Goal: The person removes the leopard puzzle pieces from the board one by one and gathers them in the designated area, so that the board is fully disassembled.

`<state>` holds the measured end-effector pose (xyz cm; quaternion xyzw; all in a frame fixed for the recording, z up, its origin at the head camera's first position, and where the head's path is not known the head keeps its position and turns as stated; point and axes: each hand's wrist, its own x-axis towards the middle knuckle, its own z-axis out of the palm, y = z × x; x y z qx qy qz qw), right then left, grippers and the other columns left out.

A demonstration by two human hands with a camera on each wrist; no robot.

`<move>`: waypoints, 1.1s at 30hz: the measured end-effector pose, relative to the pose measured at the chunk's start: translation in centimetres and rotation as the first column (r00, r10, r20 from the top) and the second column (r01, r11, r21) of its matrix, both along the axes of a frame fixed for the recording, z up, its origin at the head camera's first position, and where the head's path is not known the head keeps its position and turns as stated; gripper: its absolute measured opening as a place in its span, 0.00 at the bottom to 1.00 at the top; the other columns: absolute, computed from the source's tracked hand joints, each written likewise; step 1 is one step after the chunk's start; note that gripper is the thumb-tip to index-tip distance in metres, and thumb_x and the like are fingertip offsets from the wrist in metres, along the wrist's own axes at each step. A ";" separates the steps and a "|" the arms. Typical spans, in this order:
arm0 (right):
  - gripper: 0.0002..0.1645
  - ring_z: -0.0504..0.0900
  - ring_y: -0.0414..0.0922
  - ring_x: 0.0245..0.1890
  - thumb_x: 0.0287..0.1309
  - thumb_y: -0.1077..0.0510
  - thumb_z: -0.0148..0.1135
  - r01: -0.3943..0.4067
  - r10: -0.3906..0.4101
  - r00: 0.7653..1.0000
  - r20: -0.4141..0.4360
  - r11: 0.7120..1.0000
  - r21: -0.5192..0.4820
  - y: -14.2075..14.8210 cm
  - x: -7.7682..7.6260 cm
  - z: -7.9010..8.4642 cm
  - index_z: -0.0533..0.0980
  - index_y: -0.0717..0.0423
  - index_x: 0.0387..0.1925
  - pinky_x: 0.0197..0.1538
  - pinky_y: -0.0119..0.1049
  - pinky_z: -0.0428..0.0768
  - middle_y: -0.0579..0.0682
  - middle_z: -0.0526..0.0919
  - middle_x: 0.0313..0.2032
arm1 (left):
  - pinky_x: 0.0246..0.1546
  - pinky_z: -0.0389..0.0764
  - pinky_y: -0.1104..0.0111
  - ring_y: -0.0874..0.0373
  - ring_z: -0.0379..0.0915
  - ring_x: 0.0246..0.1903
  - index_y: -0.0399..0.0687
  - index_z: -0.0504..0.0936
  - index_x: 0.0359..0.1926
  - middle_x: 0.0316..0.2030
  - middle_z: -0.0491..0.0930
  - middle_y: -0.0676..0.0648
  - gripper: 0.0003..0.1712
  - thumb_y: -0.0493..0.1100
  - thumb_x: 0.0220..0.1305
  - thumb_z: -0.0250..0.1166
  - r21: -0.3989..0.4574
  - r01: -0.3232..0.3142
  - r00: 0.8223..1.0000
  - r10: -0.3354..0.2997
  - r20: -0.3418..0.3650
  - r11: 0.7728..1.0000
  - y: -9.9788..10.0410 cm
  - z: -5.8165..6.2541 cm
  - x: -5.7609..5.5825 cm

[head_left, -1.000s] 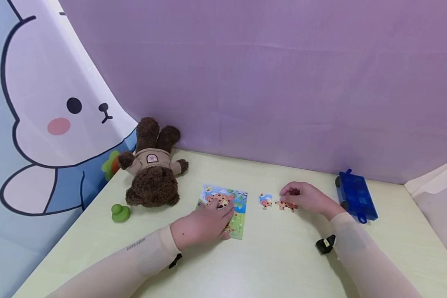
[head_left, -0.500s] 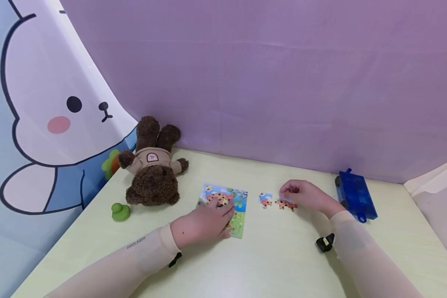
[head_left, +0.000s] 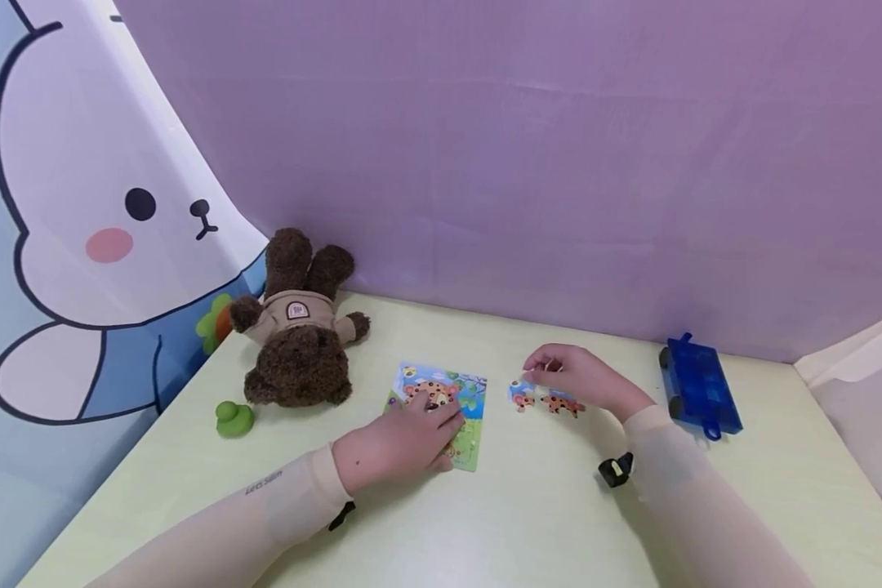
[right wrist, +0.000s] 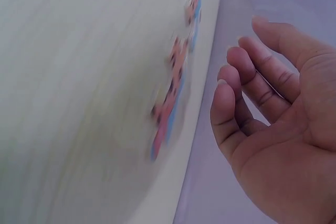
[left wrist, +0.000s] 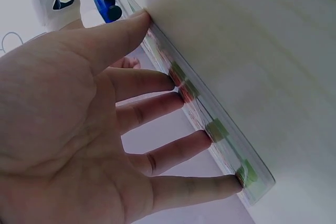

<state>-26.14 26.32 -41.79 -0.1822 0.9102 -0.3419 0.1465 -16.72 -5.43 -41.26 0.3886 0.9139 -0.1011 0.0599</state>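
My left hand [head_left: 404, 447] lies with spread fingers on a colourful jigsaw puzzle board [head_left: 472, 445] printed with a spotted cartoon animal. In the left wrist view, its fingertips press on the board's face and the thumb [left wrist: 123, 35] is at the edge. Two loose puzzle pieces lie right of the board: a blue one with a pinkish animal part [head_left: 520, 400] and a spotted orange-brown piece [head_left: 562, 406]. My right hand [head_left: 588, 377] hovers over them, thumb and fingertips near the left piece. The right wrist view shows its fingers loosely bent with nothing between them, apart from the spotted piece [right wrist: 176, 80].
A brown teddy bear [head_left: 301, 351] lies upside down at the back left, with a green toy duck [head_left: 233, 419] in front of it. A blue translucent toy wagon [head_left: 701, 384] stands at the right. A purple cloth [head_left: 485, 163] hangs behind the pale table [head_left: 485, 531].
My right hand has shifted left, from the spotted piece towards the left piece, and risen slightly in view. The left hand has stayed on the puzzle board.
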 end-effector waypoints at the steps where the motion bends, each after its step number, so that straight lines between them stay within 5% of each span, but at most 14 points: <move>1: 0.12 0.81 0.46 0.44 0.75 0.46 0.65 -0.006 0.006 1.000 -0.005 1.000 -0.003 -0.4 0.0 0.0 0.84 0.44 0.52 0.47 0.39 0.82 0.47 0.85 0.46 | 0.49 0.93 0.52 0.42 0.73 0.69 0.51 0.69 0.80 0.79 0.69 0.50 0.38 0.63 0.79 0.59 0.004 0.006 1.000 -0.006 -0.006 1.000 0.0 0.0 0.0; 8: 0.14 0.82 0.45 0.43 0.74 0.47 0.66 -0.040 0.040 0.999 -0.022 0.999 -0.019 -3.1 -0.3 0.2 0.84 0.47 0.53 0.46 0.38 0.83 0.47 0.86 0.45 | 0.46 0.92 0.56 0.45 0.75 0.63 0.52 0.71 0.79 0.76 0.72 0.51 0.37 0.63 0.78 0.60 0.016 0.032 0.999 -0.032 -0.041 0.999 -0.1 -0.1 -0.1; 14: 0.11 0.80 0.43 0.39 0.72 0.50 0.68 -0.052 0.052 0.998 0.017 0.998 -0.022 -5.4 -0.4 -0.3 0.84 0.47 0.51 0.42 0.37 0.82 0.47 0.86 0.43 | 0.51 0.92 0.49 0.43 0.73 0.68 0.54 0.69 0.80 0.78 0.70 0.52 0.38 0.64 0.79 0.59 0.016 0.000 1.000 0.000 0.011 1.000 0.0 -0.3 -0.2; 21: 0.16 0.78 0.44 0.31 0.67 0.52 0.74 -0.125 0.126 0.991 0.036 0.992 -0.022 -7.7 -0.5 -1.2 0.83 0.52 0.52 0.23 0.37 0.80 0.49 0.84 0.43 | 0.53 0.91 0.46 0.41 0.72 0.70 0.55 0.70 0.80 0.78 0.69 0.52 0.38 0.64 0.78 0.60 0.015 -0.003 1.000 0.002 0.016 1.000 0.1 -0.5 -0.2; 26: 0.18 0.78 0.44 0.43 0.65 0.49 0.76 -0.161 0.162 0.986 -0.025 0.986 0.048 -9.1 -0.7 -1.5 0.84 0.49 0.52 0.31 0.36 0.83 0.48 0.82 0.44 | 0.51 0.92 0.48 0.43 0.73 0.68 0.55 0.70 0.80 0.78 0.70 0.52 0.37 0.64 0.78 0.60 0.006 0.013 1.000 -0.013 0.001 1.000 0.0 -0.5 -0.2; 33: 0.18 0.77 0.43 0.44 0.64 0.50 0.77 -0.182 0.188 0.981 -0.050 0.979 0.094 -9.8 -0.8 -1.8 0.84 0.46 0.54 0.51 0.39 0.82 0.46 0.81 0.44 | 0.49 0.93 0.49 0.44 0.73 0.66 0.56 0.70 0.80 0.78 0.69 0.53 0.38 0.66 0.78 0.59 -0.016 0.019 1.000 -0.019 -0.016 1.000 0.0 -0.8 -0.3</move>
